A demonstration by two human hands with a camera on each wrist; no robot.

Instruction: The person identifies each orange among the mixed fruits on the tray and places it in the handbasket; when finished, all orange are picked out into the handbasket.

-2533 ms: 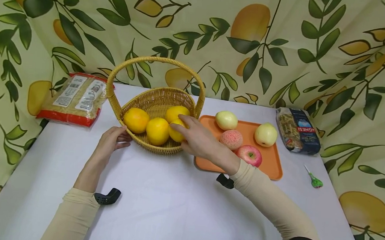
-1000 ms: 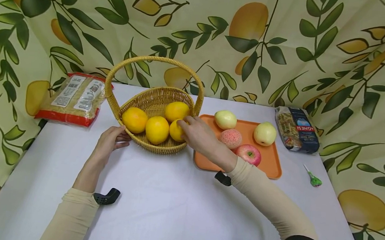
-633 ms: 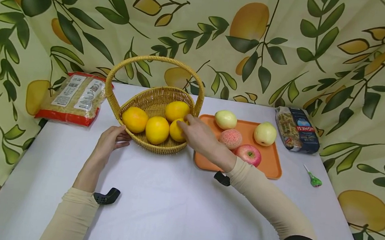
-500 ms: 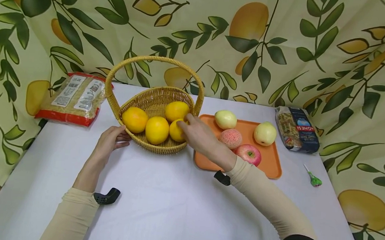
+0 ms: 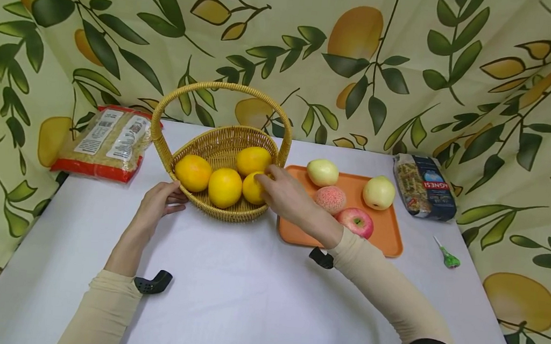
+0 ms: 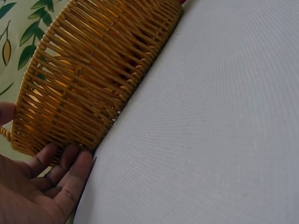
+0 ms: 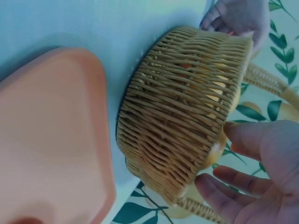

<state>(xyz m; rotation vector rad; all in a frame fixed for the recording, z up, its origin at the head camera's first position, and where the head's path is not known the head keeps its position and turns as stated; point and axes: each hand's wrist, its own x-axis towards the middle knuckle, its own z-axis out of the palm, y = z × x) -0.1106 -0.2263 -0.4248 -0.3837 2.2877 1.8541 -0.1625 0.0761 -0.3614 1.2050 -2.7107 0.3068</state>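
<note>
A wicker basket (image 5: 224, 141) with a tall arched handle stands on the white table, and several yellow-orange oranges (image 5: 224, 188) lie in it. At its left end my left hand (image 5: 155, 203) grips the basket; the left wrist view has the thumb at the rim and the fingertips (image 6: 83, 161) low against the weave. My right hand (image 5: 287, 194) holds the right end of the rim, partly covering the rightmost orange (image 5: 252, 188). Seen from the right wrist, the right thumb touches the rim while the other fingers (image 7: 212, 189) curve beside it.
Right of the basket, an orange tray (image 5: 389, 229) bears a red apple (image 5: 356, 222), a speckled pink fruit (image 5: 330, 199) and two pale yellow-green fruits (image 5: 323, 172). A bag of grain (image 5: 105, 142) lies left, a pasta bag (image 5: 425, 186) right, near a green lollipop (image 5: 449, 259).
My right hand has drawn back rightward from over the rightmost orange to the basket's rim, uncovering more fruit. Since then it has barely moved. The left hand and basket keep their places.
</note>
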